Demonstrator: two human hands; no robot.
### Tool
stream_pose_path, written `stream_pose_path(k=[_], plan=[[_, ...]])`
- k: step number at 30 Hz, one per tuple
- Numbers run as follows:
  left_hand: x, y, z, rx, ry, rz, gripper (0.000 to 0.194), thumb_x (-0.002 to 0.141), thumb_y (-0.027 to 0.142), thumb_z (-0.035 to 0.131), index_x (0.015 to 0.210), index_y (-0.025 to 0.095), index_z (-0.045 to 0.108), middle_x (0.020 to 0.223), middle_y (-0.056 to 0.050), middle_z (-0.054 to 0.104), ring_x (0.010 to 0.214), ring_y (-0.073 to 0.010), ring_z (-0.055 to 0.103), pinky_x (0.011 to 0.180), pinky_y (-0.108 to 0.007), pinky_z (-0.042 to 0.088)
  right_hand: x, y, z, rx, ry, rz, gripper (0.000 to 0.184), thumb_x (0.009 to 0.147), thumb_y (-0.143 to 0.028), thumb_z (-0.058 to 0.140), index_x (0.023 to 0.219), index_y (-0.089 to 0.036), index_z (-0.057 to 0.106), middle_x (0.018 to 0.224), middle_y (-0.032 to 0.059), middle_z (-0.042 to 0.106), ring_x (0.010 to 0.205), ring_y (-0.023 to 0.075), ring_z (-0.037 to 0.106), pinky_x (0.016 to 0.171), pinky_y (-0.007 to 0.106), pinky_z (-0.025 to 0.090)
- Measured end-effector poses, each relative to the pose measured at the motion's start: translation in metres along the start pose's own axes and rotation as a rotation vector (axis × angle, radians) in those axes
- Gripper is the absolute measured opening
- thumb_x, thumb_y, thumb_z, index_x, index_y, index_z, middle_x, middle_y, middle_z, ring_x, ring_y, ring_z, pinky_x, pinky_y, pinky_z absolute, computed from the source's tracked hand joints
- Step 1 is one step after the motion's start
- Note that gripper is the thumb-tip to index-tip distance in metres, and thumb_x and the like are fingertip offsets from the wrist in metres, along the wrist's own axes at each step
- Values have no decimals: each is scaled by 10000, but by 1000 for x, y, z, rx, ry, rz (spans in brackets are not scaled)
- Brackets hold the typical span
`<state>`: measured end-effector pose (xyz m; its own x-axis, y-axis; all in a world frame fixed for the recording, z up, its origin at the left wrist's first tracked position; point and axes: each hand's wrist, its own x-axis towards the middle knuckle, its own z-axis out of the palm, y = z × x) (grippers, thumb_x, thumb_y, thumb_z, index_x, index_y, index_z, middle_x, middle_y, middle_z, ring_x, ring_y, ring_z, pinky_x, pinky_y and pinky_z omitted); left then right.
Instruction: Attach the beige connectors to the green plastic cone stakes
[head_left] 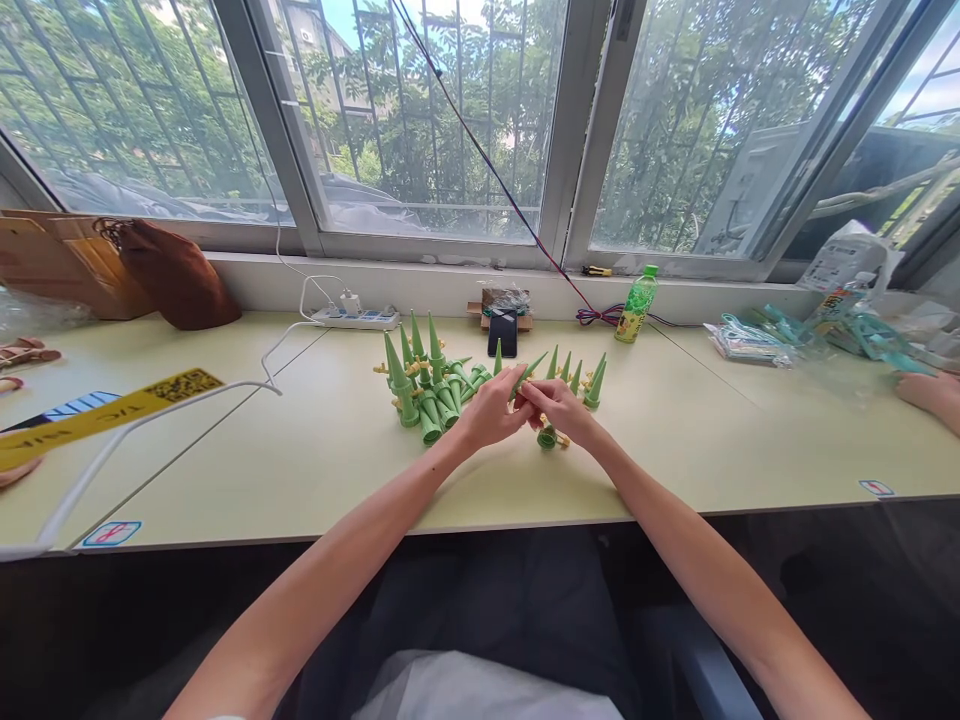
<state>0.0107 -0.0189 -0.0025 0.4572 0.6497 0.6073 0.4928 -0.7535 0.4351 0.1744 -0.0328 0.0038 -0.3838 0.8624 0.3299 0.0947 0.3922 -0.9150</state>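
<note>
My left hand (496, 408) is closed around a green plant watering spike (534, 364), whose pointed tip shows above the fingers. My right hand (564, 408) meets it, fingertips pinched at the lower part of the same spike; the exact contact is hidden by the fingers. Left of my hands is a cluster of green spikes with small yellow valves (411, 385), some upright, some lying. Several upright spikes (595, 384) stand beyond and right of my right hand. Under my right wrist lies another spike (547, 437), its open end toward me, with a yellow piece beside it.
Behind the spikes, a black phone (502, 333) leans on a small cardboard box (480, 312). A green-capped bottle (637, 305) and a power strip (360, 318) stand by the window. Plastic bags (840, 320) and another person's hand (930, 395) are at right. A white cable crosses the left side.
</note>
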Motion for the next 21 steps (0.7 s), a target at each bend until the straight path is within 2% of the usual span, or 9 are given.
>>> stream_pose_path(k=[4, 12, 15, 21], plan=[[1, 2, 0, -19, 25, 4, 520, 857, 265, 569, 1351, 120, 494, 1166, -145, 639, 950, -210, 646, 823, -333, 533, 0, 0, 0, 143, -30, 32, 514, 858, -619, 562, 666, -145, 619, 545, 13, 558, 459, 106, 509, 455, 243, 388], [0, 1, 2, -44, 65, -7, 570, 834, 226, 573, 1389, 158, 459, 1234, -124, 601, 1010, -217, 627, 790, -305, 527, 2, 1, 0, 471, -89, 154, 437, 790, -561, 692, 704, -136, 637, 545, 10, 566, 457, 96, 492, 431, 222, 372], [0, 1, 1, -46, 64, -5, 564, 835, 234, 577, 1382, 151, 466, 1216, -126, 606, 990, -212, 630, 809, -310, 524, 2, 1, 1, 461, -72, 174, 438, 783, -560, 697, 702, -134, 636, 542, 14, 573, 448, 94, 489, 422, 219, 363], [0, 2, 1, -61, 23, 15, 524, 847, 213, 549, 1362, 152, 472, 1184, -118, 609, 911, -183, 632, 774, -295, 522, 3, 3, 2, 286, -41, 145, 432, 784, -545, 694, 691, -126, 649, 557, 14, 586, 454, 85, 481, 445, 224, 368]])
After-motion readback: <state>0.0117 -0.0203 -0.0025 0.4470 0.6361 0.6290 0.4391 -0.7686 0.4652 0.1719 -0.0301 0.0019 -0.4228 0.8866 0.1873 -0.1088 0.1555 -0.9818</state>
